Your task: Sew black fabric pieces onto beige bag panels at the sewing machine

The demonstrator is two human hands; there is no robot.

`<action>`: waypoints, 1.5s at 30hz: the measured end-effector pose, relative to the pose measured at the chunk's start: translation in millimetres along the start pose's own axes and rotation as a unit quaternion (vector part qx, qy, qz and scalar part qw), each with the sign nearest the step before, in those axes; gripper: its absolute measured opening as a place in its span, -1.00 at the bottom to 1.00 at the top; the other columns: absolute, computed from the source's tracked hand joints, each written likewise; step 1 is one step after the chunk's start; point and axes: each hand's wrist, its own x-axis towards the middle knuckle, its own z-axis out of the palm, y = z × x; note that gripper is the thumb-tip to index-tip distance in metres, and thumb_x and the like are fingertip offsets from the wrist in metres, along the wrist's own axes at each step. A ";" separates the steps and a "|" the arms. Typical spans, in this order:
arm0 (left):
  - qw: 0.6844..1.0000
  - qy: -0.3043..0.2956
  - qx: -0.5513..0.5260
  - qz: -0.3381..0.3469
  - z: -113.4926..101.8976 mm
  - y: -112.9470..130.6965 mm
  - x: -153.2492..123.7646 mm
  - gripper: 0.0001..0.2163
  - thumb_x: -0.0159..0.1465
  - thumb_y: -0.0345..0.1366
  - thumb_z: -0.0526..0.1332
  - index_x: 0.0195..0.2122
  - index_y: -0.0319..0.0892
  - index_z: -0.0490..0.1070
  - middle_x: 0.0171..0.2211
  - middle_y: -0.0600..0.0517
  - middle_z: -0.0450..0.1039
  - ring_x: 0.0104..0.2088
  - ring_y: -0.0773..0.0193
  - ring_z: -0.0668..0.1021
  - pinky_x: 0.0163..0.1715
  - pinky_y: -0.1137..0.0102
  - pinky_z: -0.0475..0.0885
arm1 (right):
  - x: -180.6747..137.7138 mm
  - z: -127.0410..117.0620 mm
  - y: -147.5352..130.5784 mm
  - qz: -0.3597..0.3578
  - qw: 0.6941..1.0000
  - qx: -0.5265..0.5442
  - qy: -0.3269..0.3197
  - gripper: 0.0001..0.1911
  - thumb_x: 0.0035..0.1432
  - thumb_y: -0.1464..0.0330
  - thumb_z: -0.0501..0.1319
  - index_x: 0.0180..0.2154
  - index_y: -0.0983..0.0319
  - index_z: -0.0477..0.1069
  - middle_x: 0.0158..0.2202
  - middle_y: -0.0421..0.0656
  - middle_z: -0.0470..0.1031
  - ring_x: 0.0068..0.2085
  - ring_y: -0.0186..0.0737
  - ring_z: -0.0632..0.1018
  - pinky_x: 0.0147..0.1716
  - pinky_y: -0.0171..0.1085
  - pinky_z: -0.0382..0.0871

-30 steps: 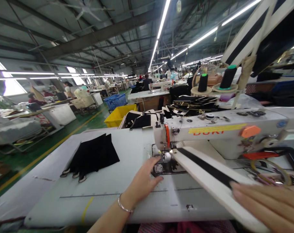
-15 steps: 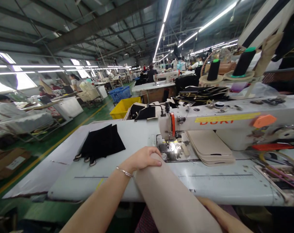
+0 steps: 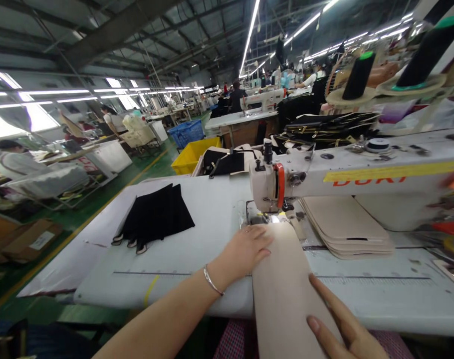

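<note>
A long beige fabric panel [image 3: 283,284] with a rounded far end runs from the table's front edge up to the needle area of the white sewing machine [image 3: 313,177]. My left hand [image 3: 249,248] lies on the panel's far left part, fingers stretched out and flat. On the near right side rests my right hand [image 3: 339,319], its thumb and fingers apart, touching the panel's surface and edge. The panel's tip lies close to the presser foot; whether it is under the foot cannot be made out. Behind the machine head's right side sits a stack of beige panels [image 3: 346,224].
Black fabric pieces [image 3: 155,214] with metal rings lie on the table's left side. Beyond the table are a yellow crate [image 3: 193,154], a blue basket [image 3: 185,133] and a pile of black zippered pieces [image 3: 328,124]. Thread cones [image 3: 358,75] stand behind the machine. Other people sit farther off.
The beige panel has moved forward to the needle area and lies flatter. My left hand has opened from its grip on the far end. My right hand has come up into view on the panel.
</note>
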 end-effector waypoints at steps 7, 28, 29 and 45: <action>0.999 0.029 -0.006 -0.013 7.9 -15.4 11.5 -0.69 0.39 -0.23 0.10 0.12 -0.15 0.33 0.17 -0.12 0.27 0.20 0.11 0.32 0.25 0.13 0.22 | 22.1 -0.2 -12.8 -0.004 0.999 -0.032 0.029 -0.27 0.19 0.04 0.10 0.32 0.17 0.08 0.29 -0.07 0.16 0.26 0.00 0.23 0.18 0.03 0.14; 0.999 0.032 -0.004 -0.037 11.2 -17.6 13.1 -0.69 0.40 -0.24 0.08 0.15 -0.11 0.29 0.20 -0.09 0.26 0.25 0.11 0.27 0.26 0.10 0.21 | 34.8 -13.1 -10.9 -0.006 0.998 -0.058 -0.022 -0.23 0.14 -0.03 0.12 0.31 0.08 0.09 0.23 -0.15 0.22 0.19 0.05 0.32 0.10 0.02 0.26; 0.999 0.031 -0.001 -0.035 11.0 -17.4 12.1 -0.69 0.40 -0.24 0.08 0.15 -0.11 0.29 0.20 -0.08 0.26 0.25 0.10 0.28 0.26 0.10 0.22 | 36.2 -16.6 -10.6 0.001 0.997 -0.066 -0.039 -0.24 0.13 -0.03 0.12 0.31 0.07 0.10 0.21 -0.16 0.25 0.17 0.05 0.35 0.09 0.02 0.29; 0.991 0.059 -0.019 -0.119 3.9 -31.6 16.6 -0.56 0.31 -0.10 0.19 0.18 -0.12 0.28 0.11 -0.14 0.25 0.14 -0.03 0.30 0.15 0.06 0.27 | 36.2 -23.5 -15.5 0.042 0.998 -0.012 -0.047 -0.29 0.06 0.07 0.20 0.26 -0.01 0.19 -0.19 -0.21 0.60 -0.29 -0.02 0.63 -0.31 -0.13 0.58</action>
